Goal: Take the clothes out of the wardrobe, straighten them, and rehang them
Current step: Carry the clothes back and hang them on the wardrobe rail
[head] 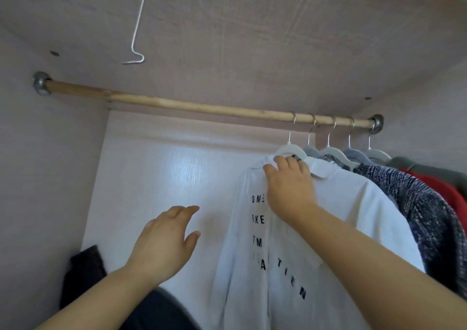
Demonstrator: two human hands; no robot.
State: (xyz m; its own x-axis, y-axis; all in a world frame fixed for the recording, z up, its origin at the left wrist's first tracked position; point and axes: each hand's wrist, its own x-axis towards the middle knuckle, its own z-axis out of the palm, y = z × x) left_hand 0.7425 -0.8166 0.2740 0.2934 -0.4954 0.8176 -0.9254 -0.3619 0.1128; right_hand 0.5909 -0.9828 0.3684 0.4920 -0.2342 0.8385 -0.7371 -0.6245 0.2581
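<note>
Reaching into the wardrobe (pixel 38 178) with the left hand (pixel 166 238), fingers loosely spread, holding nothing, just left of the white shirt (pixel 341 228). Gripping that shirt's collar with the right hand (pixel 288 185), fingers curled over the fabric at the white hanger (pixel 290 150). Hanging leftmost in a row with a blue-grey knit (pixel 417 203) and a red garment (pixel 444 190), at the right end of the wooden rail (pixel 202 108). Dangling from the ceiling panel beyond, a white wire hook (pixel 137 26).
</note>
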